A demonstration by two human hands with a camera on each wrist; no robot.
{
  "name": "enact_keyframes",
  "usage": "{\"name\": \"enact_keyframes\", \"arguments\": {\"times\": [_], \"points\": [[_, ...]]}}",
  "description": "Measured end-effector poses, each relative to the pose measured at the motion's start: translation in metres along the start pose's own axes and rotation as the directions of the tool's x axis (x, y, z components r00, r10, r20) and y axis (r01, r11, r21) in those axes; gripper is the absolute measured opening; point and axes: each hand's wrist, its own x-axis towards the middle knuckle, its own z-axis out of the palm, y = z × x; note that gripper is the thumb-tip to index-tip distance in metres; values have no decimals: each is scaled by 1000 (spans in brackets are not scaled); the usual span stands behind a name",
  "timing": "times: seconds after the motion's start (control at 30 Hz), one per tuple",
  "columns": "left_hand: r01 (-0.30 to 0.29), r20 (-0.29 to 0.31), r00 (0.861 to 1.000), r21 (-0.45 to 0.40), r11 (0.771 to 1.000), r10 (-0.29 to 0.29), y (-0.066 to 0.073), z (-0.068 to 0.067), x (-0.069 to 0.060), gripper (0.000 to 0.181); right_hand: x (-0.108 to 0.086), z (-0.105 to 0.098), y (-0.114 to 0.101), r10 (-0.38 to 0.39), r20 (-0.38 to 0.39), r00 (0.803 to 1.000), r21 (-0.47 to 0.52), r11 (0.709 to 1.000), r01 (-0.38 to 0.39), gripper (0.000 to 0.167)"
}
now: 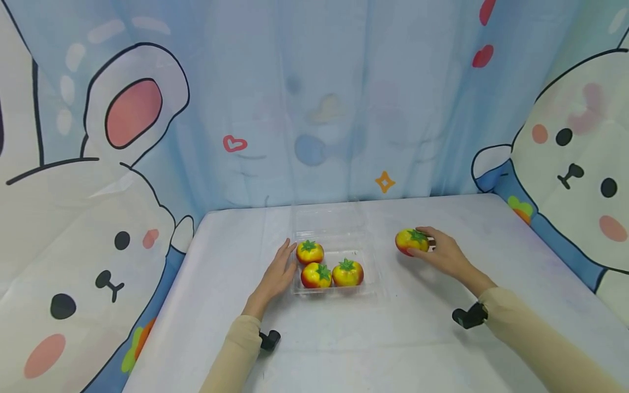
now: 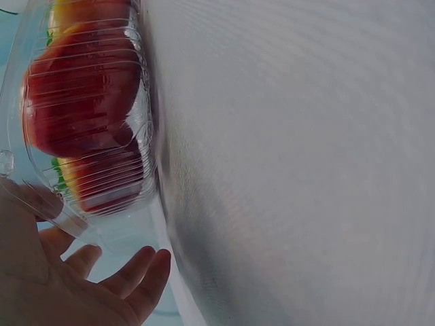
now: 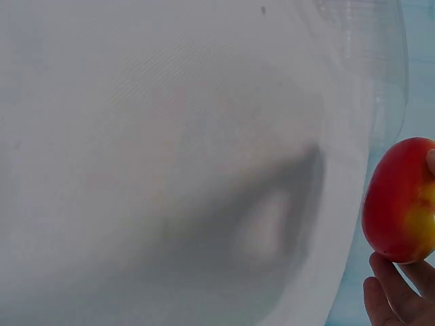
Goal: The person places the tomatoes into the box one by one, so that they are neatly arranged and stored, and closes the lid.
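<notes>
My right hand (image 1: 444, 255) pinches a red-and-yellow fruit (image 1: 409, 240) with a green leafy cap, held just above the table to the right of the box. In the right wrist view that fruit (image 3: 401, 200) shows its smooth red side, with fingers touching its lower end. A clear plastic box (image 1: 371, 273) with its lid raised behind it holds three similar fruits; one fruit (image 1: 348, 272) lies front right. At the box's left side is my left hand (image 1: 276, 275), its fingers fairly straight. The left wrist view shows this hand (image 2: 88, 278) against the box's end (image 2: 146, 170).
A white cloth covers the table (image 1: 344, 338). Behind it hangs a light blue curtain (image 1: 324, 98) with cartoon rabbits on both sides. Each wrist wears a small black camera (image 1: 470, 316).
</notes>
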Motion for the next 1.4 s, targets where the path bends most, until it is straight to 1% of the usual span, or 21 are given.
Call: {"name": "enact_keyframes", "arguments": {"times": [0.1,0.37,0.57,0.67,0.87,1.1,1.23,1.4], "points": [[10,3,1000,1,1000,-10,0,0,0,54,6,4,-11,-27,-13,1000,17,999,27,70],[1,-7,1000,-11,1000,-1,1,-2,0,54,21,14,-39,-84,-41,996,56,995,87,67],[-21,-18,1000,-18,1000,21,1,-2,-1,52,26,25,-59,-100,-38,994,80,991,103,65],[-21,-20,1000,-19,1000,21,1,-2,-2,52,28,32,-68,-117,-34,993,94,988,120,64],[-11,-13,1000,-20,1000,11,1,-1,-1,53,32,45,-83,-133,-16,991,113,985,134,63],[-17,-19,1000,-22,1000,16,1,0,-2,53,35,59,-99,-155,16,988,125,980,152,63],[-11,-17,1000,-18,1000,10,1,0,-2,54,35,66,-104,-167,44,985,140,977,159,61],[-17,-15,1000,-21,1000,17,1,0,-1,54,36,75,-107,-160,81,984,142,979,148,60]]}}
